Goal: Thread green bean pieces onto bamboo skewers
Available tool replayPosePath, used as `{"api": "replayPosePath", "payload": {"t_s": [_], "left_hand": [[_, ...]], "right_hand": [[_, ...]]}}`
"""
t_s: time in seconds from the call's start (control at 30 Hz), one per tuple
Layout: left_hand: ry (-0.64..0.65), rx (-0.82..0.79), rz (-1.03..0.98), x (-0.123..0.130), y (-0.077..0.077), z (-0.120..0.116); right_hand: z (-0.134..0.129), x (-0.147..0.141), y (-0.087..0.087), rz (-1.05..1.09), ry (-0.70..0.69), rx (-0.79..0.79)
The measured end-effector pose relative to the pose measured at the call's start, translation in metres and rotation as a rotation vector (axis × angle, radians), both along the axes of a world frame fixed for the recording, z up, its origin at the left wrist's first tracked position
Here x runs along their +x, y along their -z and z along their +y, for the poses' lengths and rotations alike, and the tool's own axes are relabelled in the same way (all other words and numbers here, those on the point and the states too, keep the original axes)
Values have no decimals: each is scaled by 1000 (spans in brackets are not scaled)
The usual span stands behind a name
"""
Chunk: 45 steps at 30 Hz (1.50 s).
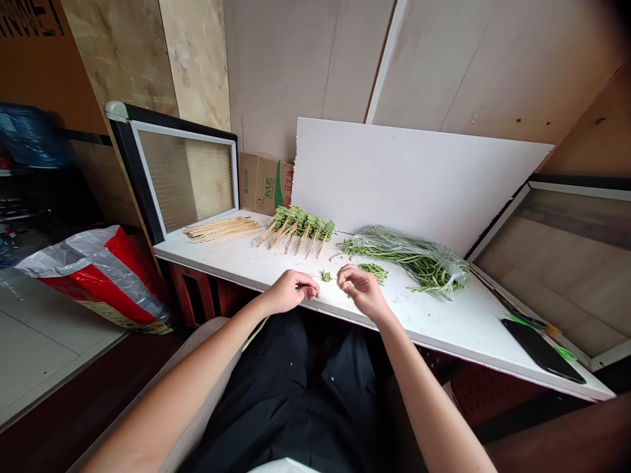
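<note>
Fingers closed, my left hand (pixel 294 290) is just over the table's front edge, pinching a long green bean (pixel 254 334). The bean's tail hangs below my wrist and its tip shows at my fingertips. Opposite it, my right hand (pixel 363 290) is closed in a pinch, with a small greenish bit of bean at the fingertips, mostly hidden. On the tabletop between both hands lies a short row of bean pieces (pixel 326 276), with a thin stick seeming to run through it. A heap of cut bean pieces (pixel 374 272) lies just behind my right hand.
Bean skewers (pixel 304 222) are stacked at the back of the white table (pixel 473 328), right of bare wooden sticks (pixel 224 228). A clear bag of long beans (pixel 428 259) lies right of centre. A phone (pixel 542 349) and scissors (pixel 525 315) are far right. Framed panels flank the table.
</note>
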<state>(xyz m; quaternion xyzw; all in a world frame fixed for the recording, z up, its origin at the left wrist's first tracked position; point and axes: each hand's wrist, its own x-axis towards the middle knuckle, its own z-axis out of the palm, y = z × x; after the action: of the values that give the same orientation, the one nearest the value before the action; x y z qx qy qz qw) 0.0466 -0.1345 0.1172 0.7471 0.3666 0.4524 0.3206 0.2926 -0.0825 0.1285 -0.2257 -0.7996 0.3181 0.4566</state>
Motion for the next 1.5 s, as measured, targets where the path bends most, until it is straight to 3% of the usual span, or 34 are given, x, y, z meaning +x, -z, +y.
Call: {"api": "replayPosePath", "payload": {"t_s": [0.1,0.23,0.33,0.4,0.5,0.73,0.93,1.07,1.17,1.33,1.5], "left_hand": [[-26,-69,-2,-6,1,4],[-52,-123,-53,-9,6,8],[-42,-139,-38,-7,9,8],[-35,-154,-12,-5,9,7],[-22,-178,5,-4,7,5],[-60,-128,24,-6,7,7],[-64,-126,73,-6,7,7],[-78,-91,103,-8,10,8],[-90,-33,131,-8,15,11],[-94,-97,4,1,21,12],[-52,-192,-163,10,17,6]], "right_hand": [[23,28,2,51,234,-1],[51,59,22,-202,628,34],[62,69,45,-441,799,-50],[65,71,57,-562,838,-135],[68,70,65,-649,808,-217],[73,72,61,-587,659,-315],[70,72,59,-636,645,-226],[64,69,47,-542,653,-121],[50,55,30,-411,512,-77],[10,10,9,-337,99,-87],[-14,-19,6,-234,54,26]]}}
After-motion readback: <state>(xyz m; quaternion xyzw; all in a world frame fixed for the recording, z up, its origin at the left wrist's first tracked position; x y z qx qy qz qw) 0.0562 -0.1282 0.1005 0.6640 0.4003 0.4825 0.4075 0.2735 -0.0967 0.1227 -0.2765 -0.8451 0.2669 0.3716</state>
